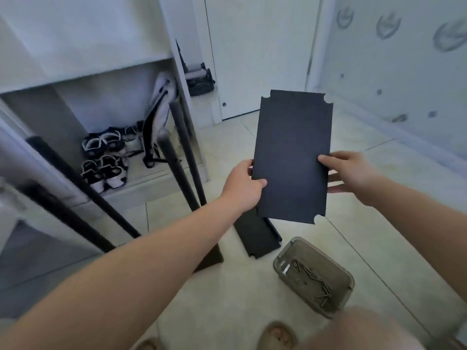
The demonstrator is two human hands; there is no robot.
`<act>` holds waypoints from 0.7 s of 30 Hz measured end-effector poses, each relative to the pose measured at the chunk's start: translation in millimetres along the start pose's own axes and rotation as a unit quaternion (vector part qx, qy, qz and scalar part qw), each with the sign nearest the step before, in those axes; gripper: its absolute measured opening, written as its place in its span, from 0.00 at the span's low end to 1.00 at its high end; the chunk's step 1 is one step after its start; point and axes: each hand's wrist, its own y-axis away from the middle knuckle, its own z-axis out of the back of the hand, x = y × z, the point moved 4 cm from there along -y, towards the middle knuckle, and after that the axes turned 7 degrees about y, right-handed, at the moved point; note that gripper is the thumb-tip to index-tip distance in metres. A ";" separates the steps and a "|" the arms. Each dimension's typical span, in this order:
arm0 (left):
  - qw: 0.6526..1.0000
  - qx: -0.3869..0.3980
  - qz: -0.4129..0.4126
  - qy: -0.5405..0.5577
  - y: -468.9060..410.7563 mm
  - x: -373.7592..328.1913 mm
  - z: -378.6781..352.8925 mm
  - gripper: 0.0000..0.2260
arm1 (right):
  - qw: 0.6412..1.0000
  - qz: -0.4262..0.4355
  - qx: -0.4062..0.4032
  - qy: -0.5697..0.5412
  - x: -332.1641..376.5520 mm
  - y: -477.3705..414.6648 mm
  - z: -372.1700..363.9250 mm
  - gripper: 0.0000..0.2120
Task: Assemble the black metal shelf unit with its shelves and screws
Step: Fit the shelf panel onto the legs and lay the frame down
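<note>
Black shelf panel [290,157] between both hands, left hand [243,184] and right hand [350,173] gripping its side edges

I count two shelves, the held shelf [290,157] and the floor shelf [255,236]; two hands, left hand [243,183] and right hand [351,170]; four poles [180,137]; one tray [326,263]; screws [313,276] too jumbled to count; at least four shoes [103,173].

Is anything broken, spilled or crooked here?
Nothing looks broken or spilled. The screws lie loose but inside the tray on the floor. The black posts stand slanted, not upright; the unit isn't assembled yet. The shelf being held looks whole.
</note>
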 end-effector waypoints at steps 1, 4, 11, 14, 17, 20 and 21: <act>1.000 -0.006 -0.022 -0.001 15.0 -16.0 11.6 0.20 | 1.000 0.015 0.007 -0.010 15.5 15.8 3.6 0.13; 0.996 -0.037 -0.077 -0.015 60.7 -58.5 55.5 0.21 | 0.996 0.066 0.039 -0.036 64.7 62.8 1.0 0.14; 0.979 -0.126 -0.157 -0.044 153.0 -129.4 172.0 0.29 | 0.976 0.145 0.115 -0.116 166.6 157.7 -54.6 0.09; 0.966 -0.162 -0.190 -0.065 185.0 -145.3 217.8 0.30 | 0.967 0.151 0.139 -0.151 195.2 188.3 -87.2 0.09; 0.960 -0.184 -0.204 -0.060 208.8 -145.6 256.3 0.31 | 0.959 0.164 0.161 -0.164 215.7 214.0 -120.0 0.08; 0.956 -0.194 -0.208 -0.071 224.7 -139.4 283.7 0.29 | 0.956 0.182 0.155 -0.172 228.4 231.5 -148.1 0.07; 0.952 -0.204 -0.214 -0.075 225.9 -136.5 291.1 0.28 | 0.956 0.186 0.146 -0.174 231.6 234.2 -156.4 0.09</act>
